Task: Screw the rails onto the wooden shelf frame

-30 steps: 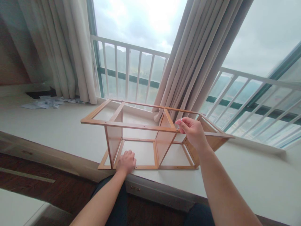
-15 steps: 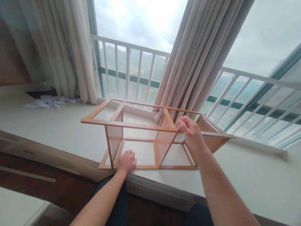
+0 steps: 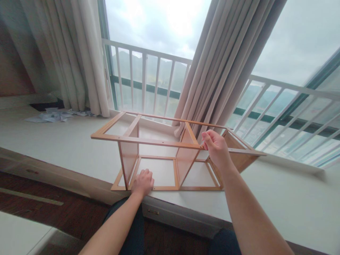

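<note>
A wide pale window ledge [image 3: 61, 145] runs under tall glazing with a white railing [image 3: 148, 56] outside, beige curtains [image 3: 225, 60] hanging at the corner and at the far left, and grey sky with hills beyond. On this ledge lies a light wooden shelf frame [image 3: 159, 141] with thin white panels, tipped on its side so that its long axis runs left to right across the view; one long ladder-like side rests flat on the ledge at the near edge and the other is carried above it by three upright dividers. The left hand [image 3: 143, 182] lies knuckles-up on the near bottom rail of the frame, at the foot of the left divider, fingers curled together and pressing the rail down; it does not appear to grip anything. The right hand [image 3: 216, 148] is up at the near top rail, just right of where the middle divider meets it, fingertips bunched and pinched together against the rail; whether a small fastener sits between them is hidden by the fingers. So the top rail lies directly under and in front of the right fingertips, while the left hand is well below, on the frame's base. Far to the left of the frame, crumpled papers [image 3: 55, 115] lie near the curtain foot. Below the ledge, the person's dark trousers [image 3: 132, 226] and a dark wooden floor [image 3: 53, 209] show.
</note>
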A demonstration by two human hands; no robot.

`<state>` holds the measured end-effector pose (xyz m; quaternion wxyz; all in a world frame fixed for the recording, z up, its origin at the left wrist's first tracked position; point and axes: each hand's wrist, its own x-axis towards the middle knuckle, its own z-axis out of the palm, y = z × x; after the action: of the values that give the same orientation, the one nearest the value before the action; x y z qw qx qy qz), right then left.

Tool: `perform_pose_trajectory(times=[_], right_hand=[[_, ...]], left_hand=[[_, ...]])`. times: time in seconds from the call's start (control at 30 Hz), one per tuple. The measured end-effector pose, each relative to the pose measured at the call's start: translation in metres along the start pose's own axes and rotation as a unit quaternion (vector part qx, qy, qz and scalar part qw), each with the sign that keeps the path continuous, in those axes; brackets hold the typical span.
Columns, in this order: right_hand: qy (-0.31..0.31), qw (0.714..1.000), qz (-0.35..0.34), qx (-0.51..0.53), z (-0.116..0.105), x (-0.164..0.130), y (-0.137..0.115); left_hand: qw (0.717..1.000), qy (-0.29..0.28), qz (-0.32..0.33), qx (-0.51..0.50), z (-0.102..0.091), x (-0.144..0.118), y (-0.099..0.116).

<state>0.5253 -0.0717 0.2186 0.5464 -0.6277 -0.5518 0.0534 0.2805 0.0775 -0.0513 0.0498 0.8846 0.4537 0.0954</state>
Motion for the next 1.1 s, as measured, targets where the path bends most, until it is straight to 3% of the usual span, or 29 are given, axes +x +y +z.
perform_pose_trajectory(times=[0.37,0.83,1.1], right_hand=[[0.060,0.995,-0.021,-0.071,0.009,-0.001,0.003],[0.225,0.956,-0.034,-0.186,0.029,0.000,-0.005],[0.244,0.937,-0.020,-0.251,0.032,0.000,-0.009]], left_hand=[[1.000,0.016,0.007,0.003,0.004,0.000,-0.001],[1.000,0.005,0.001,-0.011,0.001,-0.001,0.000],[1.000,0.011,0.008,0.004,0.003,-0.001,-0.001]])
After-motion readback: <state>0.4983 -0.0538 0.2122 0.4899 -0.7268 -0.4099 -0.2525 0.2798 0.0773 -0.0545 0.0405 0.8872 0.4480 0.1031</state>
